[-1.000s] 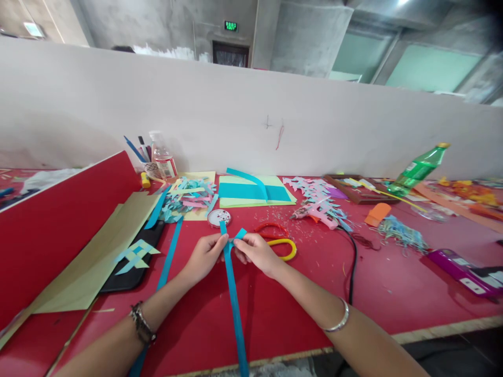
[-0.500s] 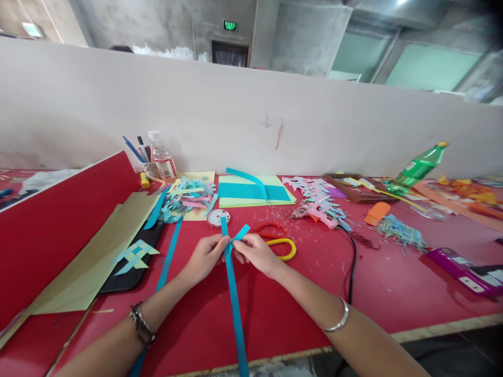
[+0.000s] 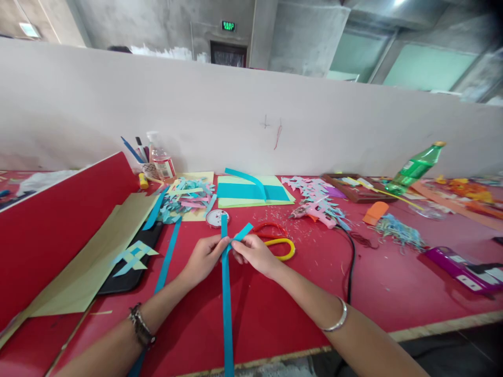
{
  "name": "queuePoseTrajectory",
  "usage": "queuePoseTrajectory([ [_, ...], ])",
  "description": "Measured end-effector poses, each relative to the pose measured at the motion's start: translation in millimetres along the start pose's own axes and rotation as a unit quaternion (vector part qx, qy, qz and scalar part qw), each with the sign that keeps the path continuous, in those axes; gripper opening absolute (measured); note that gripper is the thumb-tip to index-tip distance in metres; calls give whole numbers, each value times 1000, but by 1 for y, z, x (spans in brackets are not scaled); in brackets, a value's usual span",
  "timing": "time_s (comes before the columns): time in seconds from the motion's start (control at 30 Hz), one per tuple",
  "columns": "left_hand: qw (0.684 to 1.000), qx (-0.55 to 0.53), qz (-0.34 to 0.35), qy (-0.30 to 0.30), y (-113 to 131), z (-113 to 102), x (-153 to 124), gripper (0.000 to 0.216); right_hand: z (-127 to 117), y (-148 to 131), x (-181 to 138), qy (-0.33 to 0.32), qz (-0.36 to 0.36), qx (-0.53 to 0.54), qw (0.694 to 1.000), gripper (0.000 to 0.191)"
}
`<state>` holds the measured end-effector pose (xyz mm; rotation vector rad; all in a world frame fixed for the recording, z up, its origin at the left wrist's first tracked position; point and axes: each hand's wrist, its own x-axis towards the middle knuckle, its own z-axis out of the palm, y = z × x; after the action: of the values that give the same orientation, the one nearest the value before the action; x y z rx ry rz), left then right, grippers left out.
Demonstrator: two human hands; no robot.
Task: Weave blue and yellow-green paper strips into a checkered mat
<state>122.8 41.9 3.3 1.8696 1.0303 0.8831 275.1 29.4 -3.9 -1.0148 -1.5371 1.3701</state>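
Observation:
A long blue paper strip hangs from between my hands down past the table's front edge, with a short end standing up above my fingers. My left hand pinches it from the left. On the other side my right hand grips the folded part, where a short end slants up to the right. Thumbs and forefingers nearly meet at the fold; the fingertips behind the strip are hidden. Just beyond my right hand lie scissors with one red and one yellow handle loop. A small round white lid sits beyond the strip.
Left lie a woven paper piece on a black tray and another blue strip. Cut paper scraps, a pink glue gun with black cord, a tilted green bottle and a purple power strip surround the work area.
The strip's long hanging end has swung left and now hangs nearly straight down. Its short slanted end has tipped slightly further right. Both hands keep their pinch in almost the same place.

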Motion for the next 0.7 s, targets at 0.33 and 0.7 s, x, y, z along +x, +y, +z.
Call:
queuePoseTrajectory([
  [0.33,996,-30,1,-82,1,0,0,39,1,-1,1,58,2,33,998,33],
  [0.7,998,-61,-33,0,-1,-2,0,38,-1,0,2,53,-16,18,998,32],
])
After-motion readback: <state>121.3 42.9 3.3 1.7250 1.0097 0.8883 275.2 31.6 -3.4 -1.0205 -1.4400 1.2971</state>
